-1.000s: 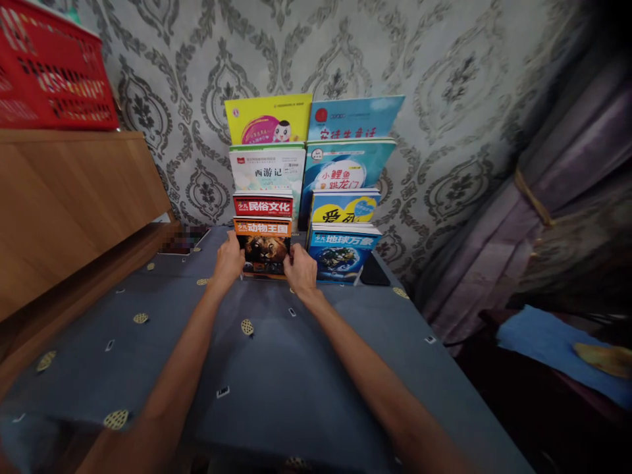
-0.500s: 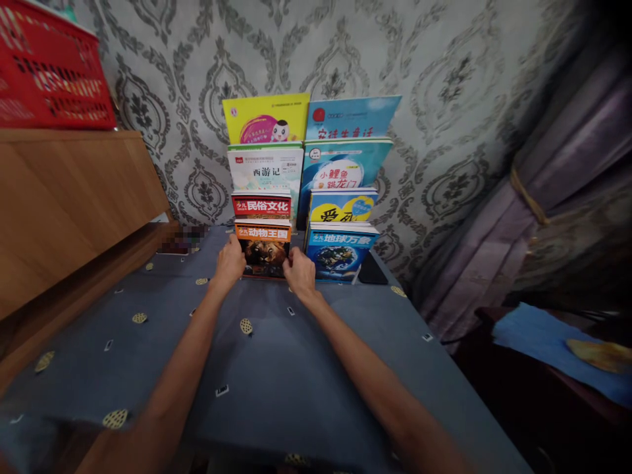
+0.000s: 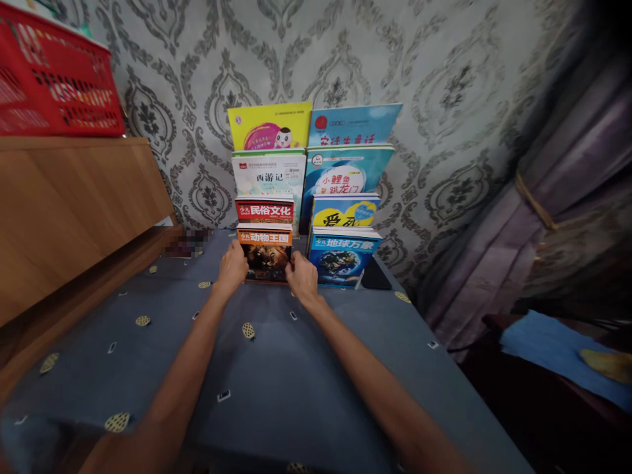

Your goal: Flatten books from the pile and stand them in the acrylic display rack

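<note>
My left hand [image 3: 234, 264] is closed on the left edge of a book with a lion on its cover [image 3: 267, 260], and my right hand [image 3: 302, 273] grips its right edge. The book stands upright at the front of the left row. Behind it rise a red-topped book [image 3: 265, 210], a white book [image 3: 269, 174] and a yellow book [image 3: 270, 125], in rising steps. The right row holds a blue book with a globe [image 3: 340, 262] in front, then a blue-and-yellow book [image 3: 345, 210], a teal book [image 3: 348, 171] and a tall blue book [image 3: 355, 122].
A patterned grey cloth [image 3: 276, 375] covers the table. On the left, a red plastic basket [image 3: 74, 92] sits on a wooden cabinet [image 3: 83, 217]. A dark flat object [image 3: 376, 275] lies beside the globe book. Patterned wallpaper is behind, and a tied curtain [image 3: 498, 230] hangs at right.
The whole view has shifted slightly down and to the right. Both hands stay on the sides of the lion book, which has not visibly moved against the other books.
</note>
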Demonstrator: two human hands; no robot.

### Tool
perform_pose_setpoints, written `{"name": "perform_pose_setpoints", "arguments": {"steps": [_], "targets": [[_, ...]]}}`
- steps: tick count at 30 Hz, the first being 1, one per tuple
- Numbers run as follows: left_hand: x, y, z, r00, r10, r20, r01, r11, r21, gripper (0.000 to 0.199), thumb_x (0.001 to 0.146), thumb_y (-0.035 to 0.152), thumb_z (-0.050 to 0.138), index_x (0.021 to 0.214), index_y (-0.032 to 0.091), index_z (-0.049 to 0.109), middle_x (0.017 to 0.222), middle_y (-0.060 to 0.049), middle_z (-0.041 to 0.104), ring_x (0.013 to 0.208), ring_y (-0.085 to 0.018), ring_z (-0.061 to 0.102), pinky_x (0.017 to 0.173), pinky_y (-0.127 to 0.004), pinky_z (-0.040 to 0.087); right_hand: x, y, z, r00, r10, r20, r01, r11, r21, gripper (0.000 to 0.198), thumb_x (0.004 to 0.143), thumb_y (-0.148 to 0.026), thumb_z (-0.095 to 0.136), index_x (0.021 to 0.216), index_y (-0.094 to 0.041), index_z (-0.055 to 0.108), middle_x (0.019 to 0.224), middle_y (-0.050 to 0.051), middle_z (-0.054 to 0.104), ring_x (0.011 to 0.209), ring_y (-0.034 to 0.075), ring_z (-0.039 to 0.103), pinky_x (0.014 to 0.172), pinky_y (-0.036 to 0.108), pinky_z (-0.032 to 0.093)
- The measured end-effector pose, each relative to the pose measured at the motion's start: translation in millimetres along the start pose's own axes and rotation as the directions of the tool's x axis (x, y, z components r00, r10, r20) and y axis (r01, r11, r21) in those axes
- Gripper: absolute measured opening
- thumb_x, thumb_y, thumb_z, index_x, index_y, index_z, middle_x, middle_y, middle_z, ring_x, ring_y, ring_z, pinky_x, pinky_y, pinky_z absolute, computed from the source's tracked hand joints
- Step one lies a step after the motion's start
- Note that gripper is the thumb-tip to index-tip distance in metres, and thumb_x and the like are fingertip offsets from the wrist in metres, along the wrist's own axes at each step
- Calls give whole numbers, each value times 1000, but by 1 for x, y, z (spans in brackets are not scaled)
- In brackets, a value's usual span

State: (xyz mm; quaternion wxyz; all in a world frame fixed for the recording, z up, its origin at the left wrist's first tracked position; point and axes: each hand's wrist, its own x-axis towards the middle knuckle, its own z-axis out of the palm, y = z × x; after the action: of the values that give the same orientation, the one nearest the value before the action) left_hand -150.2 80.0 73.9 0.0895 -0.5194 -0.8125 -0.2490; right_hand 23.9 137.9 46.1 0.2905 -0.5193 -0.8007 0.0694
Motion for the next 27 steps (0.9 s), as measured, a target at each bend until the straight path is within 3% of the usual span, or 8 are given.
{"name": "perform_pose_setpoints", "arguments": {"steps": [6, 27], "targets": [[-2, 5, -4, 998, -36, 57, 35, 999, 23, 30, 89, 6, 48, 119, 9, 49, 119, -21, 65, 111, -32, 67, 91, -38, 52, -1, -3, -6, 999, 17, 42, -15, 1000, -25, 14, 97, -18, 50, 107, -18, 60, 106, 10, 73, 92, 21, 69, 71, 27, 40], [-10, 5, -2, 997, -55, 58, 52, 997, 58, 29, 92, 7, 44, 120, 12, 47, 121, -21, 65, 106, -31, 69, 89, -40, 53, -4, -5, -9, 998, 45, 52, -44, 999, -21, 17, 98, -19, 49, 111, -19, 61, 107, 9, 73, 93, 21, 69, 68, 27, 40]]}}
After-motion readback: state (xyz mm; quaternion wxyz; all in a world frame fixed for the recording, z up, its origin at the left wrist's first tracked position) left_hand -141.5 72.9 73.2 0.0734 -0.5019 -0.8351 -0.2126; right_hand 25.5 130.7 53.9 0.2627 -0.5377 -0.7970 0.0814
